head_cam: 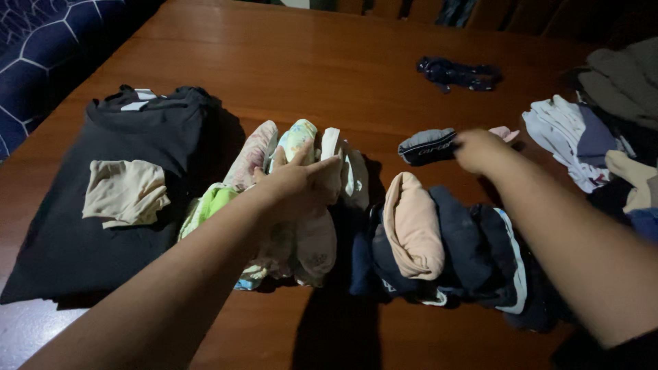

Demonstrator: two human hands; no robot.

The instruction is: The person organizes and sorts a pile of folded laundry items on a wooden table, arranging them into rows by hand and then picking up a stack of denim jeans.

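A brown wooden table holds laundry. At far left lies a folded black garment with a small beige cloth on top. Beside it stands a row of pale rolled clothes; the left hand rests flat on them, fingers spread. Next comes a row of dark rolled clothes, a peach piece among them. Beyond it, the blurred right hand closes on a dark rolled sock. Unfolded clothes heap at far right.
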